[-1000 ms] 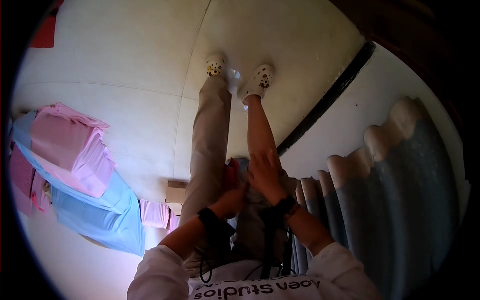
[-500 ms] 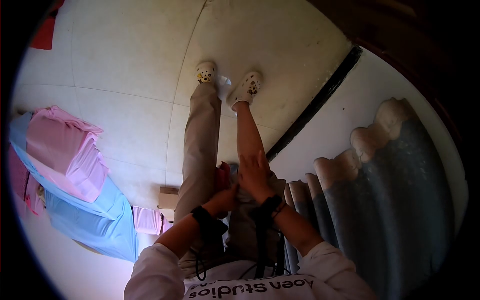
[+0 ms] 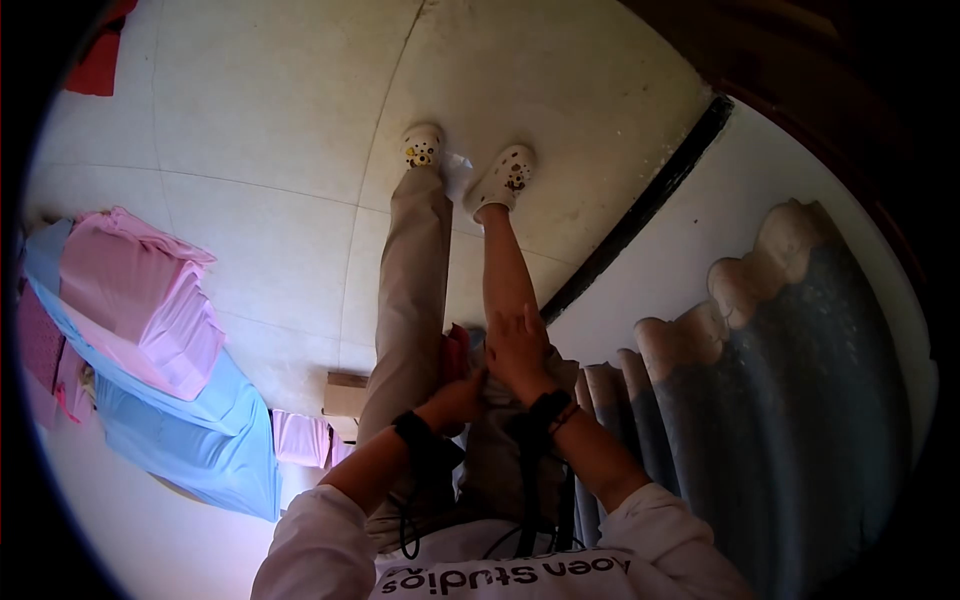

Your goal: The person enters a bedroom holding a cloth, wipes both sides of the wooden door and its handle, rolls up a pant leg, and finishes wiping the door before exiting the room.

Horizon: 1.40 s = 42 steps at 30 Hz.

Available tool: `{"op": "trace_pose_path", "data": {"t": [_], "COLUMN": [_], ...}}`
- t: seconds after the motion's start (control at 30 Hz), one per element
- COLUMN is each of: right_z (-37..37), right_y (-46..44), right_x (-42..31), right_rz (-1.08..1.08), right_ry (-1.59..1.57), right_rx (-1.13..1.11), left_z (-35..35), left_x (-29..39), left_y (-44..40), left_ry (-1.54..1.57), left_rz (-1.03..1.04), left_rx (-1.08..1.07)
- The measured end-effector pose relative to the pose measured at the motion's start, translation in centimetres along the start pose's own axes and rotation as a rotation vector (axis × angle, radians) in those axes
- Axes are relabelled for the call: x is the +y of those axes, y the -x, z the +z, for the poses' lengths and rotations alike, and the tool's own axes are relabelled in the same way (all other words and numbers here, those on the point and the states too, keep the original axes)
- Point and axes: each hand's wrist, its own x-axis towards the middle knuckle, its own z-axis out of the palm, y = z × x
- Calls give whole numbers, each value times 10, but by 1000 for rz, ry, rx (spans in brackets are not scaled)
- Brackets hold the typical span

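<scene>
My right hand (image 3: 517, 357) rests on my bare right leg (image 3: 507, 262) around the knee, its fingers partly spread and pointing down the shin. Close beside it, my left hand (image 3: 455, 402) has its fingers closed near the bunched edge of the right trouser leg (image 3: 492, 440); what lies between them is hidden. The left trouser leg (image 3: 412, 265) reaches down to the ankle. A red object (image 3: 455, 362) shows between the legs, just beyond my left hand. Both wrists wear black bands. On my feet are a left white clog (image 3: 422, 146) and a right white clog (image 3: 503, 179).
Pink cloth (image 3: 130, 285) and blue cloth (image 3: 200, 435) cover items at the left. A cardboard box (image 3: 345, 396) stands behind my left leg. A grey corrugated surface (image 3: 770, 400) rises on the right, beside a black strip (image 3: 640, 208) along the floor's edge.
The camera view has shifted slightly, moving the surroundings in the frame. Both hands stay around the right knee, with little change in their grip or pose.
</scene>
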Motion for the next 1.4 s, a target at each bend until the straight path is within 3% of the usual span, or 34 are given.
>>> {"op": "trace_pose_path", "data": {"t": [0.1, 0.17, 0.2, 0.27, 0.4, 0.47, 0.9, 1.07, 1.2, 1.4], "right_z": [0, 12, 20, 30, 27, 34, 21, 27, 7, 17], "right_y": [-9, -9, -7, -11, -8, -5, 14, 10, 9, 14], "right_x": [1, 1, 2, 3, -1, 2, -4, -3, -6, -5], "right_rz": [7, -90, -86, -49, -12, 64, -75, -17, -8, -39], "right_ry": [-17, 111, 107, 95, 59, -98, 99, -78, 10, 62], "right_rx": [-96, 113, 107, -106, -158, -52, 70, -35, -114, 87], "left_z": [0, 1, 0, 0, -1, 6, 6, 2, 0, -2], "left_x": [1, 3, 3, 0, 0, -7, -6, -4, 0, 2], "left_y": [-5, -4, -2, -3, -3, -8, -9, -7, -5, -6], "left_ry": [-29, -8, 13, 1, 18, 18, -35, 9, -4, -3], "left_rz": [-41, -38, -35, -37, -51, -22, 13, -10, -6, -15], "left_rx": [-25, -29, -21, -17, -57, -35, -47, -24, -40, -30]}}
